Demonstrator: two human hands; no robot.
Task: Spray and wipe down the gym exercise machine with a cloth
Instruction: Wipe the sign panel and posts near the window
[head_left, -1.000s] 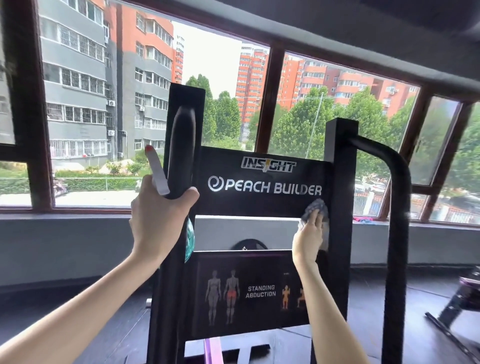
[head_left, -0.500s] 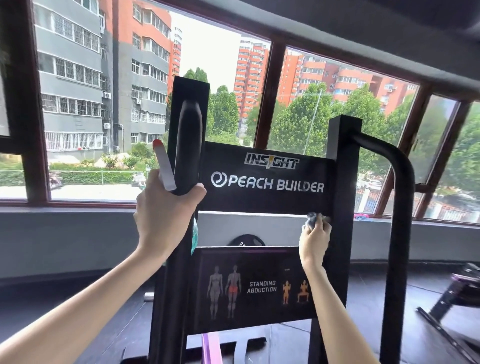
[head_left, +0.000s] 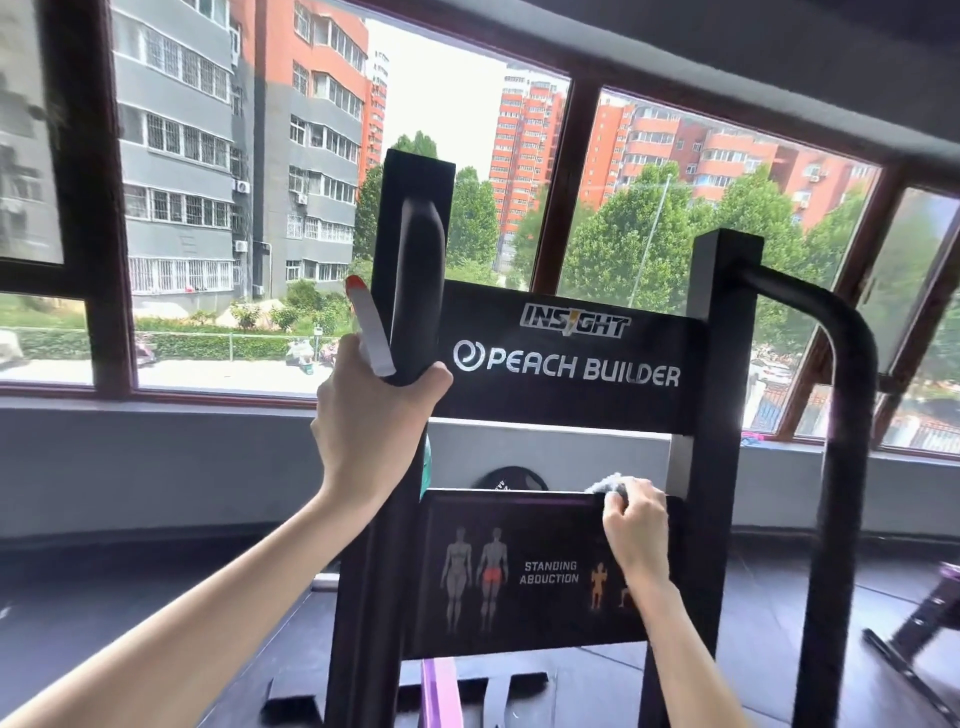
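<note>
Peach Builder exercise machine (head_left: 723, 338) stands upright in front of the windows (head_left: 639, 218). Left hand (head_left: 371, 421) has its grip clamped on a spray bottle (head_left: 370, 327) with a red-tipped white nozzle, thumb hooked under the padded handle (head_left: 418, 291). Right hand (head_left: 636, 525) has its grip bunched on a grey cloth (head_left: 605, 486), held at the top edge of the Standing Abduction placard (head_left: 519, 577).

The left hand (head_left: 371, 421) grips a spray bottle (head_left: 370, 332), its red-tipped white part sticking up, against the black handle (head_left: 418, 270) of the machine (head_left: 722, 338), while the right hand (head_left: 636, 525) holds a bunched grey cloth (head_left: 605, 484) on the top edge of the "STANDING ABDUCTION" panel (head_left: 519, 571).
</note>
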